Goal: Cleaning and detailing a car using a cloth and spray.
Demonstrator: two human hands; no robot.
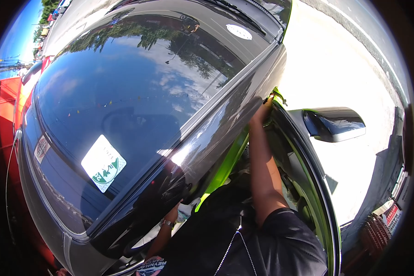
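Observation:
I stand between the dark car body and its open door (310, 155). My right arm reaches forward, and my right hand (269, 101) is at the front upper corner of the doorway. A lime-green piece (278, 95) shows at its fingers; whether it is cloth or painted edge is unclear. Low on the left, beneath the roof edge, my left hand (174, 211) holds a pale cloth (187, 210), its fingers partly hidden. A watch (166, 223) circles that wrist. Sky and trees mirror in the windshield (131, 89) beside me.
A side mirror (334, 124) juts from the door over bright concrete pavement (334, 69). Lime-green paint lines the door frame (227, 162). A white and green sticker (104, 164) is on the windshield. Wiper arms (241, 15) lie at its base. Red structures (8, 100) stand beyond the car.

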